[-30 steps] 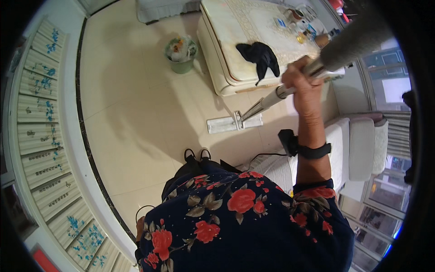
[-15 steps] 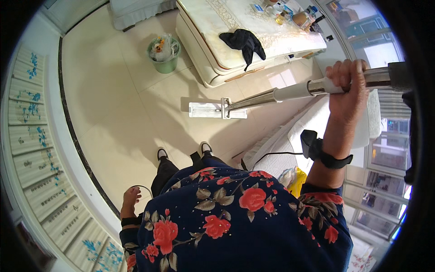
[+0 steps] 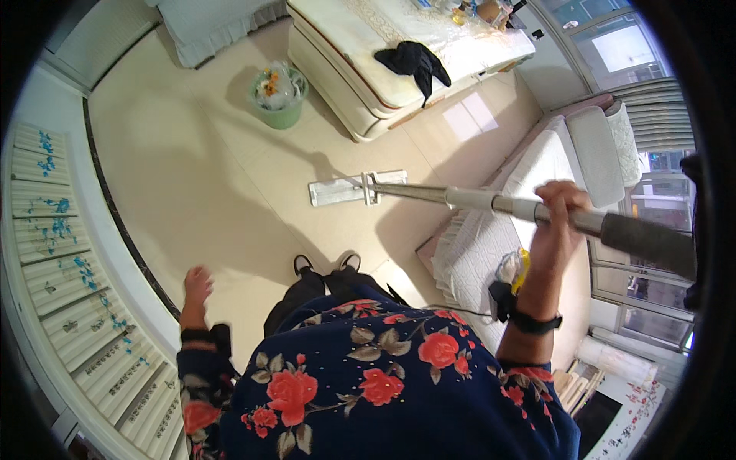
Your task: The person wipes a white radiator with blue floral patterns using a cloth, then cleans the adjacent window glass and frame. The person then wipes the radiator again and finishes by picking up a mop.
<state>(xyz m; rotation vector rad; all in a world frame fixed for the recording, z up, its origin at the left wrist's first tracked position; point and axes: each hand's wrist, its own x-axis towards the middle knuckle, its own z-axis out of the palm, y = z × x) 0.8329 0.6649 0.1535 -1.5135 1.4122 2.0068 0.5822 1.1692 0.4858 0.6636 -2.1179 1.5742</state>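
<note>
A flat mop (image 3: 475,201) slants across the right half of the view, its pole metal with pale sleeves and a dark grey grip at the upper end. My right hand (image 3: 561,218) wraps round the pole just below that grip. The mop's white rectangular head (image 3: 337,192) lies on the tiled floor ahead of my feet. Away to the left, my left hand (image 3: 198,287) hangs beside the body, holding nothing, its fingers loosely apart and slightly blurred. Nearest to it is the flower-painted pale panelling (image 3: 77,253).
A green waste bin (image 3: 280,115) filled with bags stands beside a cream table (image 3: 330,65) with a black cloth (image 3: 418,65) on it. To the right is a bed with a white cover (image 3: 479,261). A skirted piece of furniture (image 3: 215,27) stands at the far left.
My right hand has come lower and nearer with the pole. The mop head has shifted slightly left and turned. My left hand has swung forward and left. My feet have moved closer together.
</note>
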